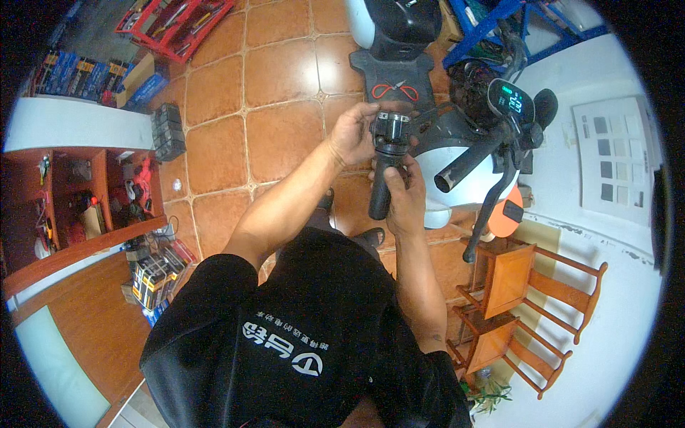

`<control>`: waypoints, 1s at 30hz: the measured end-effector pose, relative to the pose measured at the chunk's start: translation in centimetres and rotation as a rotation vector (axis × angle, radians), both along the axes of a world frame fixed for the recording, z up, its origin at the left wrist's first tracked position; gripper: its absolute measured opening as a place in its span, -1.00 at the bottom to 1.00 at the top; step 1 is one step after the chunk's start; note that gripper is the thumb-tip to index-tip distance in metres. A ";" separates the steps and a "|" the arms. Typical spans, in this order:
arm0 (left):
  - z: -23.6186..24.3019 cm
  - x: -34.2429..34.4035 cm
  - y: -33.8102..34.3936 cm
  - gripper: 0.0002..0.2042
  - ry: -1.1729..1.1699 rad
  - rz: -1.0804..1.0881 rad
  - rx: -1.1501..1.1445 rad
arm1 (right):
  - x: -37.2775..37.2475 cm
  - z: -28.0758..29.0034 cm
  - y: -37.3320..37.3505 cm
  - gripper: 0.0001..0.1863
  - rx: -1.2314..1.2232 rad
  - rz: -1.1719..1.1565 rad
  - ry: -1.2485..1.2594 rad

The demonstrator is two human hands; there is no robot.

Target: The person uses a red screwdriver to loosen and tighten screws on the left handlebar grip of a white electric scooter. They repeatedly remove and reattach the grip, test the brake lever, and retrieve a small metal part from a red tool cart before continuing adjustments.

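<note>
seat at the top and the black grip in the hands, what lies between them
Red-handled scissors on the dark footboard lie between the seat and the grip, as the head view shows.

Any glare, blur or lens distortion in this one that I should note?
Head view: glare whites out a patch of the tiled floor. Head view: black corners frame the fisheye circle, and the wooden chairs slant near its right side. Head view: the left hand, right hand and black grip show no obvious motion blur.
</note>
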State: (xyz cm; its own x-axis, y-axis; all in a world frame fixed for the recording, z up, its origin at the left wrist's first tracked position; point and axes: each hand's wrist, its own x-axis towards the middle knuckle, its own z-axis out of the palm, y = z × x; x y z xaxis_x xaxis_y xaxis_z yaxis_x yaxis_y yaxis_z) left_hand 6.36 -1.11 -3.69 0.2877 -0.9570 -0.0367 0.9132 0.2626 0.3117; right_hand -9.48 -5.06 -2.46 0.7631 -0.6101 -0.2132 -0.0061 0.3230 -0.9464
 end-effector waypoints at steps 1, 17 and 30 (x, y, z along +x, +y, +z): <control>-0.1 -0.1 0.0 -0.43 0.007 -0.005 0.007 | 0.0 0.0 0.1 -0.52 -0.029 0.005 0.003; 0.5 -0.5 0.8 -0.43 -0.206 0.013 -0.003 | -0.7 1.4 -0.6 -0.55 0.329 0.107 -0.070; 1.3 -1.6 -0.4 -0.59 -0.530 0.111 0.197 | -2.6 0.1 -3.5 -0.48 0.947 0.192 -0.527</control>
State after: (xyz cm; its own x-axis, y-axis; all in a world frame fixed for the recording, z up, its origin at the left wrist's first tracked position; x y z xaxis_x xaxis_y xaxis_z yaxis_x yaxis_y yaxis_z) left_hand 4.78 -1.53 -2.42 0.4137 -0.9098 -0.0350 0.5893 0.2383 0.7720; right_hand -12.03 -8.56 -2.37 0.9605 -0.2331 -0.1517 0.1982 0.9564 -0.2148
